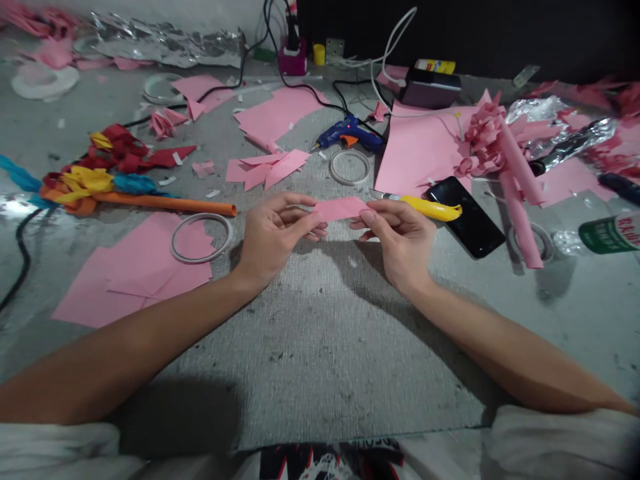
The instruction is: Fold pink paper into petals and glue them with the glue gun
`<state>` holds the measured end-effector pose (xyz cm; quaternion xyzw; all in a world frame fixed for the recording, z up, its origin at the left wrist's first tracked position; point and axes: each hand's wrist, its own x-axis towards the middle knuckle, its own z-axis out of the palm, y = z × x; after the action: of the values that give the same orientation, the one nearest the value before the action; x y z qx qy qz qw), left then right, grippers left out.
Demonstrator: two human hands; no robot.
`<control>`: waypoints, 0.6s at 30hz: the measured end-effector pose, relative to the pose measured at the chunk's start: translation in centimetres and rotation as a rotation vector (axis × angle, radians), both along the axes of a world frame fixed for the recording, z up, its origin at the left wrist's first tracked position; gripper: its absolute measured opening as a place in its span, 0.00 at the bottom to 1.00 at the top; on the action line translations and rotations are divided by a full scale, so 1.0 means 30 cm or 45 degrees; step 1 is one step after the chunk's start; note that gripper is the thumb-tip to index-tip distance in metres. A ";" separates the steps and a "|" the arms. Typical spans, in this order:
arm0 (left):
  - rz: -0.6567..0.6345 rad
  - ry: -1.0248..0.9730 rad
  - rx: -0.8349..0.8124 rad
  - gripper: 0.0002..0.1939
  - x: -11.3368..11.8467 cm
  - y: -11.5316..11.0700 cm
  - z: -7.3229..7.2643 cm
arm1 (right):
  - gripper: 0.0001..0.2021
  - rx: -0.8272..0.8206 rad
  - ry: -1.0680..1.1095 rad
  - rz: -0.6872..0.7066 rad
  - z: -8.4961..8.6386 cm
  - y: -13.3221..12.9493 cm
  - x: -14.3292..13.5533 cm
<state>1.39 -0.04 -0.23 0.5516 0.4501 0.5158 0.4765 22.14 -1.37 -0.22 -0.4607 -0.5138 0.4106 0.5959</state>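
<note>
Both hands are pinching a small folded piece of pink paper, which is hovering above the desk point(310, 353), on the near side of the blue glue gun point(370, 139). The left hand point(273, 230) is clamping the folded paper point(340, 209) at its left end between thumb and fingers, and the right hand point(405, 237) is gripping its right end the same way.

A roll of tape point(349, 183) is lying just in front of the glue gun. Some pink paper strips point(270, 170) are lying just left of the gun's nozzle, and farther left an orange stick point(170, 202) is lying with yellow, blue and red paper flowers near it. Left of the gun and nearer the person, pink sheets point(125, 267) are overlapping, with a second tape roll point(201, 259) resting on them.

To the right of the gun, a large pink sheet point(425, 147) is spreading out, and beyond it pink paper flowers point(487, 127) are sitting with rolled pink tubes. Right of the gun and nearer the person, a yellow cutter point(435, 209) is lying partly over a black phone point(473, 220). Far to the right, a green-labelled bottle point(607, 233) is lying on its side.
</note>
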 end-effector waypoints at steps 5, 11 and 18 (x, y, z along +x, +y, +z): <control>-0.102 -0.151 -0.113 0.16 -0.004 0.009 0.014 | 0.12 -0.003 0.041 -0.022 -0.001 0.005 0.001; -0.413 -0.301 -0.314 0.14 -0.014 0.016 0.014 | 0.07 0.000 0.009 0.033 -0.001 0.000 0.003; -0.538 -0.126 -0.367 0.14 0.006 0.001 0.043 | 0.04 -0.022 0.000 0.128 0.000 -0.007 0.004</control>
<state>1.56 -0.02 1.06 0.5340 0.3699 0.3618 0.6687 22.27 -1.58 -0.23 -0.4392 -0.5329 0.4445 0.5706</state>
